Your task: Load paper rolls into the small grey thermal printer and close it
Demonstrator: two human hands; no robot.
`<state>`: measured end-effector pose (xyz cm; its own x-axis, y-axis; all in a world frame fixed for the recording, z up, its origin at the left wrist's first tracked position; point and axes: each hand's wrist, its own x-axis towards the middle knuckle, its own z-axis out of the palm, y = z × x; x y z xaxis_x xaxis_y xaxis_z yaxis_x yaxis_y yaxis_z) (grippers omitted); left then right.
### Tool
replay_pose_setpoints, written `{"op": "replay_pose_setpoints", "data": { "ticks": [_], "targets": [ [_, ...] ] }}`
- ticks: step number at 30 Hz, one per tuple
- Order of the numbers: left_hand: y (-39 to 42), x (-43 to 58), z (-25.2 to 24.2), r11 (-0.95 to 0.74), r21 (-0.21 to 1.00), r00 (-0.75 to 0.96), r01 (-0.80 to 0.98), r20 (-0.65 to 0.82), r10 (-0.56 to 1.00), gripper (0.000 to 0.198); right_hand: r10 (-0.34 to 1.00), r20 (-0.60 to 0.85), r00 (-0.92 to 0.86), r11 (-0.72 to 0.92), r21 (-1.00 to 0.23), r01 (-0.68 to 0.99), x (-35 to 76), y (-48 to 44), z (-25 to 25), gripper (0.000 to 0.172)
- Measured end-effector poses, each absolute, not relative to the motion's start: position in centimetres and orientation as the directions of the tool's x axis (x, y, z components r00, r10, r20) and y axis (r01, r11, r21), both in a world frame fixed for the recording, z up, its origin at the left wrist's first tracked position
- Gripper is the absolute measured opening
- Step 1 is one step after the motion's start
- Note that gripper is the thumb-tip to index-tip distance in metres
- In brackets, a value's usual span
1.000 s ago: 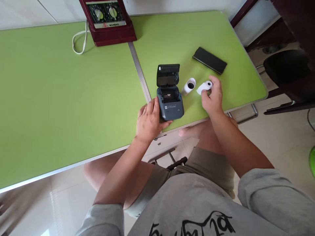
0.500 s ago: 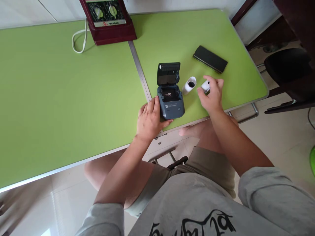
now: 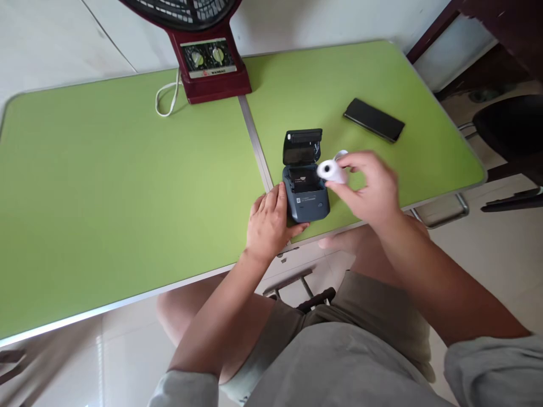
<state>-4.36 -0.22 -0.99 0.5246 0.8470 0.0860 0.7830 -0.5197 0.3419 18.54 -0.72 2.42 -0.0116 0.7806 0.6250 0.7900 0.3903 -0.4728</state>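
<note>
A dark blue-grey label printer [image 3: 309, 208] sits near the table's front edge with its black lid [image 3: 301, 150] raised and its inside exposed. My left hand [image 3: 268, 225] is held against the printer's left side, fingers together along it and thumb at the front corner. Between thumb and fingers of my right hand [image 3: 375, 189] is a white paper roll [image 3: 334, 172], its dark core hole facing left. This roll is in the air just right of the printer's open compartment. Behind it, a second white roll [image 3: 341, 153] is mostly hidden.
A black phone-like slab [image 3: 374, 119] lies at the back right of the green table [image 3: 127, 186]. At the back stands a dark red fan [image 3: 218, 85] with a white cord [image 3: 167, 102]. A metal strip [image 3: 253, 138] crosses the table left of the printer. A dark chair [image 3: 509, 127] is at right.
My right hand has picked up the white paper roll and brought it left, close to the printer. My left hand stays against the printer. The view has shifted, showing more of the fan.
</note>
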Motion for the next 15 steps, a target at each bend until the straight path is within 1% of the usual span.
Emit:
{"op": "replay_pose_setpoints", "data": {
  "ticks": [2,5,7,9,12,15],
  "targets": [
    [-0.2,-4.4,-1.2,-0.527,0.343,0.527,0.777,0.104,0.844,0.099,0.793,0.584,-0.174,0.456,-0.379,0.805,17.0,0.3,3.5,0.013],
    [-0.1,-4.5,-1.4,-0.535,0.348,0.528,0.77,0.124,0.84,0.098,0.828,0.474,-0.298,0.464,-0.283,0.839,16.3,1.9,3.8,0.012],
    [-0.1,-4.5,-1.3,-0.534,0.345,0.528,0.772,0.12,0.841,0.098,0.849,0.416,-0.327,0.451,-0.245,0.859,16.4,2.5,3.7,0.014],
    [-0.2,-4.5,-1.2,-0.53,0.339,0.528,0.778,0.107,0.843,0.1,0.855,0.388,-0.343,0.448,-0.223,0.865,16.5,2.7,3.5,0.014],
    [-0.2,-4.5,-1.2,-0.526,0.335,0.525,0.781,0.102,0.845,0.103,0.866,0.366,-0.34,0.433,-0.211,0.876,16.4,3.1,3.3,0.015],
    [-0.2,-4.5,-1.3,-0.521,0.339,0.519,0.783,0.105,0.848,0.102,0.901,0.296,-0.318,0.387,-0.218,0.896,16.2,3.8,3.2,0.013]
  ]
}}
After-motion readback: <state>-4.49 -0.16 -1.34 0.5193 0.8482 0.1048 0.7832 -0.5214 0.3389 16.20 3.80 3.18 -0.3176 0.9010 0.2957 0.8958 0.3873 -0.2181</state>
